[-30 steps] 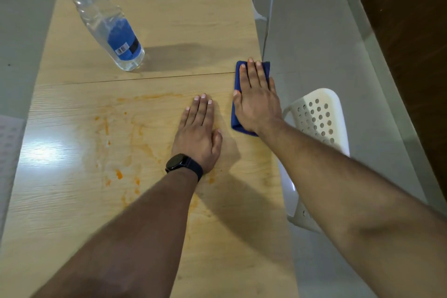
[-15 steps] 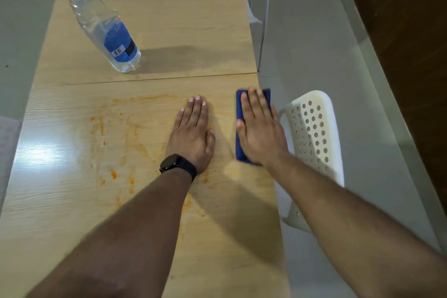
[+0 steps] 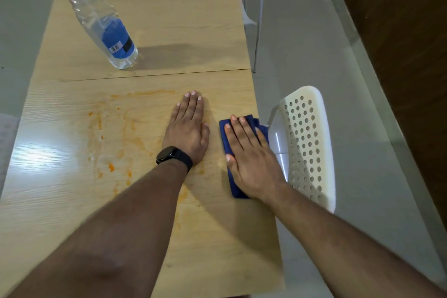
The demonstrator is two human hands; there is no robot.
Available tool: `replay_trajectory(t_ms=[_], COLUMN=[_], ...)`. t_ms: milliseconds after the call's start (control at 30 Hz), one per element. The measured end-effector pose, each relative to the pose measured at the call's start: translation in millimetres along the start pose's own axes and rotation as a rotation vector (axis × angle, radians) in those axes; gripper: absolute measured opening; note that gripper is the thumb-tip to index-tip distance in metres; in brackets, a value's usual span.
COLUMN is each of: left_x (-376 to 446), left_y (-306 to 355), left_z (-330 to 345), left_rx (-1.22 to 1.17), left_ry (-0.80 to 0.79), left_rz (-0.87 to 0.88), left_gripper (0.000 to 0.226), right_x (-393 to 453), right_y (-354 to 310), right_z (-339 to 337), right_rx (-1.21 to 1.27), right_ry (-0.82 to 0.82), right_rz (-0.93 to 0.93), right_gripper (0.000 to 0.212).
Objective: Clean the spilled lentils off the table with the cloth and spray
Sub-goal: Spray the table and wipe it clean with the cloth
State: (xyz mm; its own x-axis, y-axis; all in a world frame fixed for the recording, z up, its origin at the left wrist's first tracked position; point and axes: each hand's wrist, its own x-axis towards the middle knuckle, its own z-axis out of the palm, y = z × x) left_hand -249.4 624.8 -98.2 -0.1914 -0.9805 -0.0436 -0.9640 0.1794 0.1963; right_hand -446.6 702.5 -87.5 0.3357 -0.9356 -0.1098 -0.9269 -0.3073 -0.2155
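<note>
Head view: we see the right hand (image 3: 251, 164) pressing flat, fingers straight, on the blue cloth (image 3: 232, 184) at the table (image 3: 217, 249) edge, at 3 o'clock from the flat, spread left hand (image 3: 187, 132).

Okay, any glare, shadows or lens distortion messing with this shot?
Head view: a bright glare patch on the light wooden table at left; both forearms throw soft shadows rightward; the clear plastic bottle with blue label leans from wide-angle distortion; orange smears stay readable.

Bright overhead light; glare on table (image 3: 43, 155) left; wide-angle edge distortion.
</note>
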Motion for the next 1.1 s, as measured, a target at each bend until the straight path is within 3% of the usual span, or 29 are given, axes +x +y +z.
replay_trajectory(t_ms=[200, 300, 433, 633, 900, 1000, 1100], left_x=[0.4, 0.3, -3.0, -20.4, -110.0, -117.4, -119.7], left_y=[-3.6, -4.4, -3.8, -5.8, -72.3, -76.1, -75.6], left_z=[4.2, 5.8, 3.1, -5.8, -7.7, -7.0, -7.3], left_rx=[-0.012, -0.009, -0.009, -0.007, 0.014, 0.038, 0.028], left_ry=[0.025, 0.020, 0.021, -0.049, -0.095, -0.055, -0.048], left_rz=[0.020, 0.027, 0.030, 0.018, 0.057, 0.047, 0.061], left_gripper=[0.069, 0.066, 0.065, 0.065, 0.069, 0.070, 0.071], right_x=[90.1, 116.1, 55.2, -74.6, -4.1, -14.5, -77.8], right_y=[21.8, 18.5, -13.9, -31.4, -30.6, -59.6, -90.1], right_z=[-10.5, -11.3, 3.3, 12.1, 10.0, 22.4, 30.6], right_rx=[-0.049, -0.063, -0.044, -0.011, -0.065, -0.046, -0.037], right_ry=[0.079, 0.088, 0.105, -0.013, 0.090, 0.086, 0.058], right_rz=[0.206, 0.221, 0.142, 0.018, 0.285, 0.219, 0.120], right_gripper=[0.069, 0.069, 0.068, 0.067, 0.070, 0.069, 0.068])
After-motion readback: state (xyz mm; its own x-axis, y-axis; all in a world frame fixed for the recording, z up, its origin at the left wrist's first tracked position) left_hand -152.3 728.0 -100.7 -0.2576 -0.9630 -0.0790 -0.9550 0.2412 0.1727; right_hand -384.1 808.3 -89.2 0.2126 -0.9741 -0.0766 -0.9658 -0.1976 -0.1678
